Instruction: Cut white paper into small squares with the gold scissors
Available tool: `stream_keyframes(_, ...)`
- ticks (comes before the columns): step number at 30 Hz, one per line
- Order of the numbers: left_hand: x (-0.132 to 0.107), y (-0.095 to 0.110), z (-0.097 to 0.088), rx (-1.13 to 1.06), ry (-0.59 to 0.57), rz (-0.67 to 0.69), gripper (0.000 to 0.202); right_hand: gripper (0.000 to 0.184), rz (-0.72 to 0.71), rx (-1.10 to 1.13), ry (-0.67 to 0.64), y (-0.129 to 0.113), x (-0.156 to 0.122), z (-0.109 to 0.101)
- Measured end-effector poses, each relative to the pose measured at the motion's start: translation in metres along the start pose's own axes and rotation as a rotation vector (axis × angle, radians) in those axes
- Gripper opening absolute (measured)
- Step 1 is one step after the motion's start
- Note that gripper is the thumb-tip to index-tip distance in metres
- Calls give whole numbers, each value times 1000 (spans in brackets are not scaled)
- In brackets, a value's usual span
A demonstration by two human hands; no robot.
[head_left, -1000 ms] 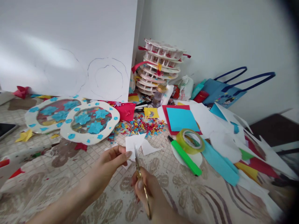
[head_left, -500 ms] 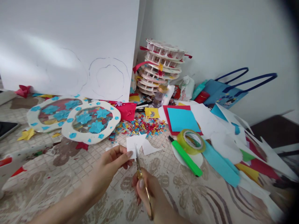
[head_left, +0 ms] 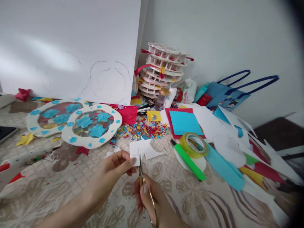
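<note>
My left hand (head_left: 113, 167) pinches a small white paper piece (head_left: 136, 149) between thumb and fingers, holding it up over the patterned tablecloth. My right hand (head_left: 152, 198) grips gold-handled scissors (head_left: 142, 172), whose blades meet the lower edge of the paper. A white paper offcut (head_left: 152, 152) lies on the cloth just behind the held piece. Beyond it spreads a heap of red, yellow and blue paper confetti (head_left: 144, 129).
Two flower-shaped paper frames with blue flowers (head_left: 91, 125) lie at the left. A large white board (head_left: 71, 47) leans on the wall. A tape roll (head_left: 194, 144), green marker (head_left: 188, 161), coloured paper sheets (head_left: 185, 123), stacked white trays (head_left: 162, 71) and a blue bag (head_left: 225, 95) crowd the right.
The scissors have worked slightly further into the white paper, and my left hand has shifted the piece a little to the right. The view has barely moved.
</note>
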State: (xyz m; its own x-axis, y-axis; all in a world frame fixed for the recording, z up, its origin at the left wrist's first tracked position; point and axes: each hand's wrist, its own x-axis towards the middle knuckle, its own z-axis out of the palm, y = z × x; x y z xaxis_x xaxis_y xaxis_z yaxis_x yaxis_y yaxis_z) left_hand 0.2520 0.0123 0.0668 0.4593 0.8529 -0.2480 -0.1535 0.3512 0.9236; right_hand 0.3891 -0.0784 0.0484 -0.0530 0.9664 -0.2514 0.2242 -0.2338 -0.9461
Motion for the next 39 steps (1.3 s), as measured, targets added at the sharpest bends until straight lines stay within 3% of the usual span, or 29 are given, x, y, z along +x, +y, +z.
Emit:
stream_keyframes(5,-2,-3,3,61,-3,-7,21,59,-23,109,-65,-14,2,-1)
stream_keyframes(13,-2,1,4,78,7,-14,23,62,-25,6,-55,-21,4,-5)
stream_keyframes(18,-3,3,3,74,11,-27,22,68,12,75,-32,-13,8,1)
stream_keyframes(28,-1,3,3,-19,28,-58,22,63,37,168,35,12,16,12)
stream_keyframes(39,-3,7,5,-43,31,-55,22,69,220,167,86,1,19,16)
